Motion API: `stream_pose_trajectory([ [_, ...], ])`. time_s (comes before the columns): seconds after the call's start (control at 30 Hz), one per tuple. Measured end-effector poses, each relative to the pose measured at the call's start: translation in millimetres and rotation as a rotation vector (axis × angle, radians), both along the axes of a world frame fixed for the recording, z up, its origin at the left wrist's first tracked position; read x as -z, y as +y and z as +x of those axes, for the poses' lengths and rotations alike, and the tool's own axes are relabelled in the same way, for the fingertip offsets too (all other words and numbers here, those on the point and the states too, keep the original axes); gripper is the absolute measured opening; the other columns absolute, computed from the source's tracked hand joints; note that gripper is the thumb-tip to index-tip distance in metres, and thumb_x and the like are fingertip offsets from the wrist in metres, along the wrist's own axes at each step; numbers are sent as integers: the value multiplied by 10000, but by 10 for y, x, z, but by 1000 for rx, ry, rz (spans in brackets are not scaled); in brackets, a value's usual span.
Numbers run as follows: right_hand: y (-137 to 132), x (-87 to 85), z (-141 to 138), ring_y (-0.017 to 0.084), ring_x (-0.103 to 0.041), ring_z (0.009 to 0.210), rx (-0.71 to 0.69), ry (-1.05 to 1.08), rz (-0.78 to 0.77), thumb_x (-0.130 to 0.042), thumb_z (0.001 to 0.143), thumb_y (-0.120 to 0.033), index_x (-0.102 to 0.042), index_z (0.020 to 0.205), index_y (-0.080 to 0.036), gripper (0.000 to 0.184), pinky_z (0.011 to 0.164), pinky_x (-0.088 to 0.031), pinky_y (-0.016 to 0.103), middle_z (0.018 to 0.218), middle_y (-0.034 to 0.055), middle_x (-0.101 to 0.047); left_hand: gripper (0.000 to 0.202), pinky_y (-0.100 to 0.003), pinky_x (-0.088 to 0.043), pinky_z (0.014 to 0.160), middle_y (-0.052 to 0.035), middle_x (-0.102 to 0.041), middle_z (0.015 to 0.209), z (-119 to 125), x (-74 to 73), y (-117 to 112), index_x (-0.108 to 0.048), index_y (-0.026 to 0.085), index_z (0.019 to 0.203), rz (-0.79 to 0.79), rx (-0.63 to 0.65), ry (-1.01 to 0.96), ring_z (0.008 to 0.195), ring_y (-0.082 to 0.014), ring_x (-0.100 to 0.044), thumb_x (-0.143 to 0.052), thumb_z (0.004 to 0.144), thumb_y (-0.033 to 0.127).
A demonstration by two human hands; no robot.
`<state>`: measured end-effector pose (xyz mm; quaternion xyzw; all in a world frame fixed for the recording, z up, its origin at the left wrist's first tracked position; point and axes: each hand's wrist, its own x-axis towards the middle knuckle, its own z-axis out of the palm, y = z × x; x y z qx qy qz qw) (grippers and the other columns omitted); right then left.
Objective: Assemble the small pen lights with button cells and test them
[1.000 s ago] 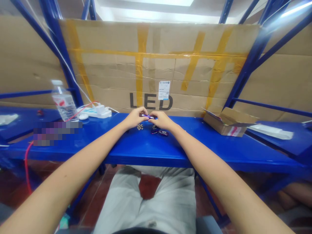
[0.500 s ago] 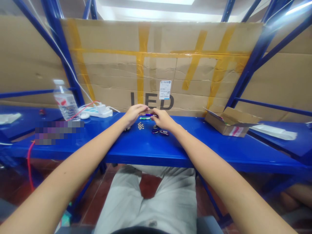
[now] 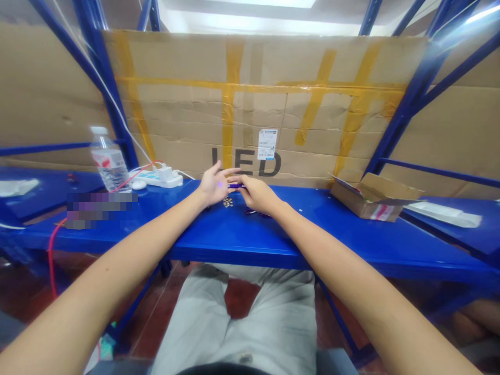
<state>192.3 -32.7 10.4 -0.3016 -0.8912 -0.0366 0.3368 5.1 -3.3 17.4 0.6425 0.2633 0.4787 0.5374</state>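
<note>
My right hand (image 3: 258,192) is closed around a slim purple penlight (image 3: 235,186), its front end pointing left. My left hand (image 3: 216,185) is open with the palm turned toward me and the fingers apart. A small violet spot of light shows on that palm. Below and between the hands lies a cluster of small round metallic pieces (image 3: 227,201) on the blue table. Dark, shiny purple pieces (image 3: 252,211) lie partly hidden under my right hand.
On the blue table (image 3: 234,239), an open cardboard box (image 3: 371,198) stands at right. At left are a water bottle (image 3: 110,161), a white power strip (image 3: 160,177) with cables, and a blurred-out item (image 3: 101,210). A large cardboard sheet (image 3: 187,120) rises behind.
My left hand has turned from palm-down to palm toward me, its fingers spreading. The violet spot now shows on the palm. My right hand still holds the penlight, and the green one is now hidden.
</note>
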Motion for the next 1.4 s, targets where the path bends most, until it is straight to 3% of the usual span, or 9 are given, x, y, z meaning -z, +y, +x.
stream_pose_trajectory([
  [0.37, 6, -1, 14, 257, -618, 1259, -42, 45, -37, -441, 973, -118, -579, 1258, -161, 320, 1051, -486, 428, 1359, 145, -659, 880, -497, -514, 946, -234, -678, 1268, -36, -49, -51, -550, 105, 1371, 6, 29, 39, 1201, -362, -623, -269, 885, 783],
  [0.7, -29, -7, 15, 267, -640, 1215, 4, -3, -24, -455, 963, -127, -573, 1271, -167, 332, 1024, -499, 431, 1352, 142, -663, 854, -504, -489, 957, -241, -698, 1210, -42, -35, -24, -595, 103, 1330, -59, 70, -22, 1151, -373, -635, -315, 886, 776],
  [0.87, 7, 17, 24, 284, -663, 1178, 12, 9, 15, -463, 969, -159, -569, 1259, -154, 309, 988, -523, 446, 1277, 158, -698, 794, -476, -504, 911, -229, -722, 1100, -59, 27, 82, -591, 73, 1315, -138, 183, -177, 1075, -362, -659, -338, 920, 713],
  [1.0, 3, 24, 17, 293, -669, 1173, 22, 6, 20, -466, 974, -176, -564, 1250, -136, 296, 983, -526, 446, 1267, 180, -698, 756, -455, -508, 883, -214, -729, 1047, -68, 34, 105, -607, 72, 1291, -217, 202, -246, 1016, -340, -672, -326, 947, 684],
  [1.4, 8, 9, 23, 257, -651, 1212, -12, -20, -9, -448, 966, -124, -570, 1282, -178, 344, 1023, -512, 435, 1345, 127, -672, 764, -469, -514, 885, -235, -715, 1116, -61, 32, 93, -622, 79, 1258, -227, 210, -251, 1029, -351, -672, -315, 949, 706],
])
